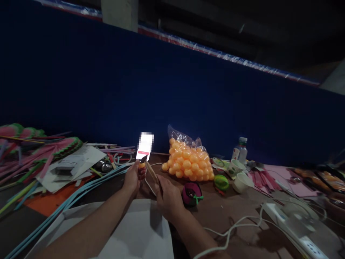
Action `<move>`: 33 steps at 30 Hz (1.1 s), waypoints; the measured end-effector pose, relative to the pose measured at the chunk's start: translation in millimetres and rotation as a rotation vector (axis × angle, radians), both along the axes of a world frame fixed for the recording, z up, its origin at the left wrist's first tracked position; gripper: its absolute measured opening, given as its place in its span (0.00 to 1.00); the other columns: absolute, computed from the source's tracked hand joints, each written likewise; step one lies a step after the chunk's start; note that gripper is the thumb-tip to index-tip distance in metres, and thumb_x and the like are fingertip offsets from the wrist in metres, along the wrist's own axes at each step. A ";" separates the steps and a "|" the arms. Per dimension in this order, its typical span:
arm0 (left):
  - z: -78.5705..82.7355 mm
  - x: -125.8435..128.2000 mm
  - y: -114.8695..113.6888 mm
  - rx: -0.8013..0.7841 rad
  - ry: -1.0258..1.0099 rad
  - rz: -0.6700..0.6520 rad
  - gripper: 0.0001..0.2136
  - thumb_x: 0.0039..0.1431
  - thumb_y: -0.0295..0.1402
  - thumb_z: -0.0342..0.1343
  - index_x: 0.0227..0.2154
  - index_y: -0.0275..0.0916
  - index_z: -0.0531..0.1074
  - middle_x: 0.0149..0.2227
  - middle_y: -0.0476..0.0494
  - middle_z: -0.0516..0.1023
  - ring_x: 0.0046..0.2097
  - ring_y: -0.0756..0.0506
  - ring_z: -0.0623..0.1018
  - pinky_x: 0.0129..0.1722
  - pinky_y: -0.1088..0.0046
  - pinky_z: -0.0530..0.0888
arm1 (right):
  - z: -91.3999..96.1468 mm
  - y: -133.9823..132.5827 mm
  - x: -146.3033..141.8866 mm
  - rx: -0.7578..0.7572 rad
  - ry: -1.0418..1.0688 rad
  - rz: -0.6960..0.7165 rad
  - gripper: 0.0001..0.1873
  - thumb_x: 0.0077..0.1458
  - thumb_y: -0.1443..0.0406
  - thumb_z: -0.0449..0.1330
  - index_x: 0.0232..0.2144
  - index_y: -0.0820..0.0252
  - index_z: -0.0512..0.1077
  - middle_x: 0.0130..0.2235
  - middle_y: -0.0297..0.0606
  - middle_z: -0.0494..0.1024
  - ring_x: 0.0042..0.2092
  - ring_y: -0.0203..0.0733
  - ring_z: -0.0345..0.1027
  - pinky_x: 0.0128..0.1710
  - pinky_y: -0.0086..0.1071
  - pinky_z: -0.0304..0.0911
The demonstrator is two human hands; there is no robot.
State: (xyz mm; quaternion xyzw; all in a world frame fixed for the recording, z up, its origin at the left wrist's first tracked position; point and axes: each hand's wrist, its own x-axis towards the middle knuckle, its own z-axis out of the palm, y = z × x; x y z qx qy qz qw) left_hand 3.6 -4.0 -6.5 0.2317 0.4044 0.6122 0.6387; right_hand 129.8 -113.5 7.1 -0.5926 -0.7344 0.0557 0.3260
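My left hand (132,177) is closed around a small orange ball (141,166), held above the brown table (221,212). My right hand (168,198) grips a thin wooden stick (152,172) whose dark tip points at the ball. Just behind the ball a lit phone screen (145,147) stands upright. A clear plastic bag of orange balls (187,160) lies right of the hands. A white sheet (140,230) lies under my forearms.
Pink-and-green paper fans (64,145), coloured sticks and light blue strips (67,205) crowd the left. A dark pink pouch (192,194), a green ball (221,182), white cups (241,181), a water bottle (240,150) and a white power strip (302,230) with cables lie right. A blue wall (172,93) backs the table.
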 end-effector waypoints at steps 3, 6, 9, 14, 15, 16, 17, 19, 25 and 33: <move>-0.4 -0.1 -0.1 -0.004 -0.001 0.018 0.11 0.49 0.39 0.59 0.26 0.35 0.67 0.18 0.51 0.69 0.17 0.55 0.67 0.16 0.81 0.64 | -0.9 0.6 0.3 -0.001 -0.006 0.000 0.21 0.59 0.66 0.49 0.54 0.61 0.64 0.48 0.45 0.76 0.48 0.47 0.71 0.49 0.39 0.65; 0.2 0.0 0.9 -0.005 -0.013 0.012 0.11 0.51 0.39 0.59 0.26 0.35 0.67 0.19 0.51 0.69 0.18 0.55 0.68 0.17 0.81 0.65 | -0.9 0.8 0.3 0.027 0.011 0.017 0.21 0.60 0.66 0.49 0.55 0.61 0.64 0.48 0.46 0.76 0.49 0.46 0.71 0.49 0.39 0.65; 1.0 0.5 2.6 -0.048 -0.003 0.012 0.12 0.52 0.39 0.58 0.27 0.35 0.68 0.19 0.51 0.69 0.18 0.55 0.68 0.17 0.81 0.65 | 0.0 0.4 0.0 0.113 0.064 0.034 0.22 0.60 0.65 0.48 0.55 0.63 0.63 0.51 0.47 0.74 0.50 0.45 0.69 0.51 0.38 0.65; 1.0 1.4 3.4 -0.042 -0.015 0.021 0.11 0.54 0.39 0.56 0.27 0.34 0.67 0.18 0.51 0.69 0.17 0.55 0.67 0.16 0.82 0.64 | 0.1 0.4 -1.1 0.036 0.032 0.015 0.21 0.59 0.66 0.49 0.54 0.61 0.64 0.49 0.45 0.76 0.48 0.47 0.71 0.48 0.39 0.66; 1.1 1.5 3.1 -0.050 -0.020 0.025 0.11 0.55 0.39 0.55 0.26 0.34 0.67 0.17 0.51 0.68 0.17 0.55 0.67 0.15 0.82 0.63 | 0.0 0.5 -1.1 0.003 0.014 0.010 0.20 0.59 0.66 0.50 0.53 0.60 0.65 0.47 0.45 0.76 0.47 0.47 0.72 0.47 0.39 0.67; 1.4 1.5 2.8 -0.056 -0.021 0.028 0.12 0.55 0.39 0.55 0.26 0.34 0.67 0.17 0.51 0.68 0.16 0.55 0.66 0.15 0.82 0.63 | 0.0 0.6 -1.1 -0.014 0.005 0.008 0.20 0.59 0.66 0.50 0.53 0.60 0.65 0.47 0.44 0.77 0.47 0.47 0.72 0.47 0.39 0.67; 1.6 1.5 2.6 -0.063 -0.016 0.029 0.11 0.55 0.38 0.55 0.25 0.34 0.67 0.17 0.51 0.68 0.16 0.55 0.67 0.15 0.82 0.63 | 0.2 0.8 -1.0 -0.010 0.009 0.008 0.20 0.59 0.66 0.50 0.53 0.60 0.65 0.47 0.45 0.77 0.48 0.47 0.71 0.48 0.39 0.66; 1.8 1.6 2.5 -0.065 0.003 0.027 0.11 0.54 0.39 0.55 0.26 0.34 0.67 0.18 0.50 0.69 0.17 0.55 0.67 0.15 0.82 0.63 | 1.4 1.2 -0.3 0.034 0.037 0.007 0.21 0.60 0.66 0.49 0.55 0.61 0.64 0.50 0.46 0.75 0.49 0.46 0.70 0.49 0.38 0.65; -0.7 1.8 4.1 -0.014 0.014 -0.009 0.12 0.55 0.40 0.54 0.26 0.34 0.67 0.18 0.50 0.69 0.16 0.56 0.65 0.14 0.83 0.61 | 3.7 1.1 2.3 -0.008 0.016 0.002 0.20 0.59 0.66 0.50 0.53 0.62 0.65 0.48 0.46 0.76 0.49 0.46 0.71 0.49 0.38 0.65; -1.9 1.2 6.4 -0.054 0.030 0.009 0.13 0.54 0.40 0.54 0.24 0.34 0.67 0.18 0.49 0.69 0.16 0.55 0.66 0.15 0.81 0.63 | 2.0 1.6 1.7 -0.043 0.002 -0.002 0.20 0.59 0.66 0.50 0.53 0.60 0.66 0.47 0.45 0.76 0.48 0.47 0.71 0.48 0.39 0.65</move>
